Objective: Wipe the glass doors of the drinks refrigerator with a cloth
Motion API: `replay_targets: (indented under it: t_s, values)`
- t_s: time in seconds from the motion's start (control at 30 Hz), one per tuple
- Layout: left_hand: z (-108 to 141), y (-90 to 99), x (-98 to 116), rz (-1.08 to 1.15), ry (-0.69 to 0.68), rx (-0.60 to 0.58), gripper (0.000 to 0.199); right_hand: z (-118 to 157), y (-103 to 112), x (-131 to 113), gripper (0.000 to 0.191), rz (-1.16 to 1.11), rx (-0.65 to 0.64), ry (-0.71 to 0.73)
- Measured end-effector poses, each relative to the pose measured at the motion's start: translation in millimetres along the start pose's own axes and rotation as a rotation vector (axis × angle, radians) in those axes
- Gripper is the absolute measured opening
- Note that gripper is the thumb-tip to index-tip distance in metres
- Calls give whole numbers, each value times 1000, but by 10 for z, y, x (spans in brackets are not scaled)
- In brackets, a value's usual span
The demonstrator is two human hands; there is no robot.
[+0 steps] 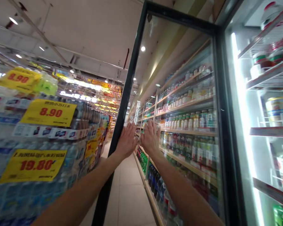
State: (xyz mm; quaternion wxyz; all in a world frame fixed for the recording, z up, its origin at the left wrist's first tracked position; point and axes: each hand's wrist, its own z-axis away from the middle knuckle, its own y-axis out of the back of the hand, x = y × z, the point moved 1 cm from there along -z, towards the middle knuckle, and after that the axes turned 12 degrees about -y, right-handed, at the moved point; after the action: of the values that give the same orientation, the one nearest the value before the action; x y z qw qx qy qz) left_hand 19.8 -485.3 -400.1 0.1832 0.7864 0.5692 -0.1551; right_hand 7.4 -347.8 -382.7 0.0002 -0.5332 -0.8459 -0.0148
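Observation:
A glass cooler door (179,40) with a dark frame stands swung open in front of me. Both my arms reach out to it. My left hand (126,141) is flat, fingers stretched upward, against the glass beside the door's left frame edge. To its right, my right hand (151,138) also lies with its fingers up and spread against the pane. Neither hand holds anything. Bottles on shelves (186,133) show through the glass behind the hands.
At right, the lit cooler (238,94) holds drinks on wire racks (271,75). Stacked packs of bottled water (37,194) with yellow price signs (48,113) line the left side. A tiled aisle floor (128,194) runs ahead between them.

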Motion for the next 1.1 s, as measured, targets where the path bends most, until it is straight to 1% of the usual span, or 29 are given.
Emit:
replay_targets:
  t_s: [0.07,0.1,0.17,0.2,0.23,0.3,0.33,0.37,0.4,0.43,0.47,0.5,0.57,0.6,0.63,0.67,0.7,0.73,0.8,0.83,0.87,0.9,0.93,1.0,1.07,1.1]
  values:
    - [-32,-27,27,-32,39,11,52,-106,-70,13,43,-5,-54,132]
    - [-60,-38,43,-49,55,3,50,-143,-81,93,42,-16,-86,213]
    - [-129,-54,71,-73,70,-29,49,-206,-42,396,40,-46,-123,325]
    - [-164,-61,85,-79,69,-45,49,-239,0,600,39,-59,-102,327]
    - [-198,-71,100,-82,60,-58,50,-278,49,821,39,-57,-36,244]
    - [-254,-104,142,-74,30,-67,51,-350,131,1209,39,-48,145,9]
    - [-275,-128,168,-70,24,-58,52,-376,151,1329,40,-56,218,-90]
    - [-290,-154,195,-69,31,-40,53,-390,156,1382,41,-62,287,-180]
    - [-300,-182,221,-70,47,-17,54,-393,145,1362,42,-68,333,-236]
    - [-305,-207,245,-72,66,8,55,-385,122,1279,44,-75,352,-253]
    - [-306,-229,264,-74,82,27,57,-369,93,1150,47,-78,346,-229]
    - [-305,-245,278,-76,89,39,58,-352,58,998,49,-81,272,-128]
    - [-303,-261,286,-79,82,43,59,-318,14,757,48,-57,45,173]
    - [-301,-262,282,-82,78,38,59,-307,23,727,47,-36,-35,278]
    - [-300,-259,276,-87,76,34,58,-302,55,777,46,-9,-79,327]
    - [-300,-255,269,-92,74,31,58,-303,108,910,45,18,-77,310]
    - [-299,-251,264,-96,73,30,57,-305,176,1113,45,44,-36,233]
    - [-298,-248,260,-97,72,33,57,-305,251,1361,44,65,33,118]
    - [-298,-247,259,-95,71,37,58,-286,390,1869,43,79,213,-98]
    - [-299,-248,261,-93,73,35,59,-270,435,2066,45,85,264,-164]
    - [-301,-249,263,-91,76,27,59,-249,461,2195,47,89,310,-217]
    - [-303,-249,265,-90,81,15,59,-225,463,2246,49,93,342,-253]
    - [-306,-247,267,-91,88,2,59,-198,442,2219,50,96,352,-264]
    - [-312,-239,271,-98,102,-21,57,-135,353,1985,48,90,310,-198]
    - [-316,-227,276,-109,111,-39,56,-71,260,1674,45,70,192,-26]
    - [-317,-221,278,-116,114,-47,56,-41,237,1561,45,64,137,54]
